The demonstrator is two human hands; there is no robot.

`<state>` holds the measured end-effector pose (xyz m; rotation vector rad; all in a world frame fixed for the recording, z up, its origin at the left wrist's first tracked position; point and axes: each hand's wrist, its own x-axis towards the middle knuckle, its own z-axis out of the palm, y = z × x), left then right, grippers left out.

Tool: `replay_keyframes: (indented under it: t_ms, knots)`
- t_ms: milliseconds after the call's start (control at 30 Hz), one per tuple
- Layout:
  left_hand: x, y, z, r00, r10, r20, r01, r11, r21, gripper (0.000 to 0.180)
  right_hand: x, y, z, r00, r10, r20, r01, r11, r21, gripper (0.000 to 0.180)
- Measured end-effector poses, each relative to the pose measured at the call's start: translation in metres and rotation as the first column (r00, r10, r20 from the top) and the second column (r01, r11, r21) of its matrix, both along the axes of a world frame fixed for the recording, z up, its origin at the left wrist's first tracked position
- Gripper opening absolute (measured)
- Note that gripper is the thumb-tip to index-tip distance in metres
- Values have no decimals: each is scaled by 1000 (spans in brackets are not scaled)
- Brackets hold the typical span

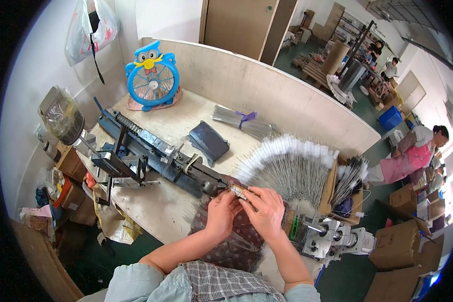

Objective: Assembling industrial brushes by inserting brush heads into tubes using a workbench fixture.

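My left hand (pixel 221 214) and my right hand (pixel 265 209) meet at the near end of a long dark metal bench machine (pixel 158 146). Their fingertips pinch a small whitish, tan-edged piece (pixel 238 191), whose kind is too small to make out. Beneath my hands lies a dark dotted cloth (pixel 236 241), with thin wires by its left edge. To the right of my hands spreads a large fan of thin wire brushes (pixel 292 171) with white tufted far ends.
A blue owl-shaped fan (pixel 152 78), a dark wallet-like case (pixel 209 142) and a tied wire bundle (pixel 244 121) sit on the table. A silver clamp-like machine (pixel 337 239) stands right, near a carton of brushes (pixel 348 186). Another person (pixel 410 156) works beyond the partition (pixel 267 80).
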<state>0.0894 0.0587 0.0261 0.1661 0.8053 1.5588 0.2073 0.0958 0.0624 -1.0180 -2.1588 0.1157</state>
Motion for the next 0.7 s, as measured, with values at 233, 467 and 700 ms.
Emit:
replay_keyframes:
  t_ms: [233, 467, 700]
  knots:
    - [1, -2, -1, 1000, 1, -12, -1, 1000, 11, 11, 1, -1, -3, 1000, -1, 18, 2, 1000, -26, 22]
    - [2, -1, -1, 1000, 7, -19, -8, 1000, -17, 12, -1, 1, -5, 1000, 15, 13, -15, 1000, -22, 23]
    - [1, 2, -4, 1000, -4, 23, 4, 1000, -5, 23, 1, 1, 1, 1000, 0, -22, 0, 1000, -29, 31]
